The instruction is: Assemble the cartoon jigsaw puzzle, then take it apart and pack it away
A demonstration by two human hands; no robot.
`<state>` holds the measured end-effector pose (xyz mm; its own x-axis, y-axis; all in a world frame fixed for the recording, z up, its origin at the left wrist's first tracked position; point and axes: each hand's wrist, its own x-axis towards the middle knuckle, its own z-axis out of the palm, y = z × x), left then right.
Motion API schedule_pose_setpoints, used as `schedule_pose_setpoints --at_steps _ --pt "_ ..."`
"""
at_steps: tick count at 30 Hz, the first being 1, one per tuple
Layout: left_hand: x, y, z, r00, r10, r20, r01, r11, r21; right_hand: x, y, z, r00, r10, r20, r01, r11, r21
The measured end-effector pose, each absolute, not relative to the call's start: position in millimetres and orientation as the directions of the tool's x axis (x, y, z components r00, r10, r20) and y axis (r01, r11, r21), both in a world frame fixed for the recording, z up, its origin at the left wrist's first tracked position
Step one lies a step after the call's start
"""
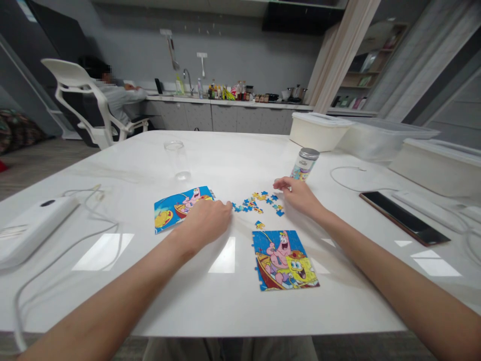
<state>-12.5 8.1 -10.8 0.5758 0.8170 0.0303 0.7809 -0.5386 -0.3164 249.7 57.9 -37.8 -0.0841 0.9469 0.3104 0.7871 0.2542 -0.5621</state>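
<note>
My left hand (208, 220) reaches over the right edge of a picture card (171, 209) with a pink starfish in a boat. Its fingers are curled, with the tips at the left end of the loose jigsaw pieces (246, 204); whatever they grip is hidden. To the right of those blue and yellow pieces is my right hand (298, 195), loosely bent with fingers apart, holding nothing visible. Just behind it stands a printed canister (305, 163) with a silver lid. Nearer to me lies a joined puzzle section (283, 260), knobs showing along its left edge; one loose piece (259, 225) lies above it.
A clear glass (178, 160) stands behind the card. A dark phone (404, 215) and cables lie at right, before lidded plastic boxes (319, 131). A white power strip (33, 228) is at left. Another person (120, 100) sits in a white chair at the far left.
</note>
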Motion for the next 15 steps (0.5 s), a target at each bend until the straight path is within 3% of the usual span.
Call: schedule_pose_setpoints --at_steps 2,5,11,15 --pt "-11.6 7.6 -10.3 0.568 0.823 0.02 0.781 -0.531 -0.328 252.1 61.6 -34.2 -0.044 0.968 0.245 0.696 0.206 -0.688" --pt "-11.1 6.9 -8.2 0.571 0.821 0.0 0.776 -0.539 -0.329 253.5 64.3 -31.0 -0.026 0.965 0.261 0.637 0.217 -0.74" --pt "-11.9 7.3 -6.4 0.577 0.816 0.009 0.777 -0.546 -0.311 249.8 61.5 -32.2 -0.081 0.96 0.266 0.723 0.24 -0.648" --pt "-11.6 7.4 -7.3 0.575 0.818 0.011 0.781 -0.544 -0.307 245.5 57.7 -32.6 -0.212 0.925 0.316 0.754 0.361 -0.549"
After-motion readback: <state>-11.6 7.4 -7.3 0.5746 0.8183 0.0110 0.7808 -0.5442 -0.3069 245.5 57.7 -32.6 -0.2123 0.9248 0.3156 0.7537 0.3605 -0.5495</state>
